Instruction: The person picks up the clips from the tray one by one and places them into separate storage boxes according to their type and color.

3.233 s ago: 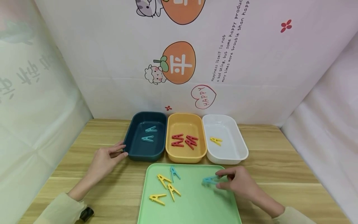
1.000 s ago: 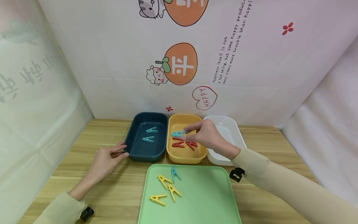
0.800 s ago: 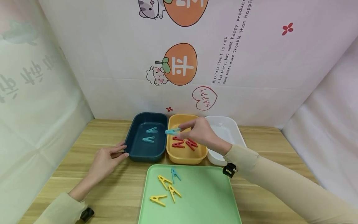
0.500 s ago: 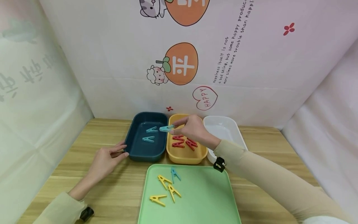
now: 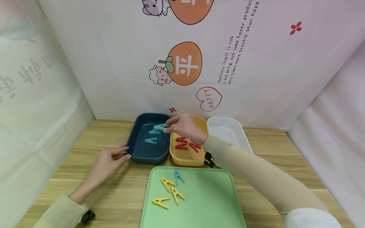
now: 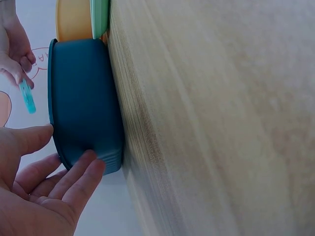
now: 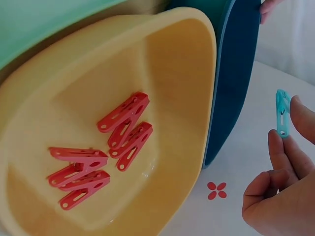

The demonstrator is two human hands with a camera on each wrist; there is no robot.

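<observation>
Navy bin (image 5: pixel 147 153) — two blue clips (image 5: pixel 149 140); yellow bin (image 7: pixel 179 69) — red clips (image 7: pixel 134 104).

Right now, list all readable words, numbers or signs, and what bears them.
"HAPPY": heart on the backdrop.
"Happiness itself is not a bad thing, but some happy produc… many times more trouble than happ…": backdrop, cut off.
"平": lower fruit print.
Unreadable: cropped character on upper fruit print; faint characters on left sheet.
</observation>
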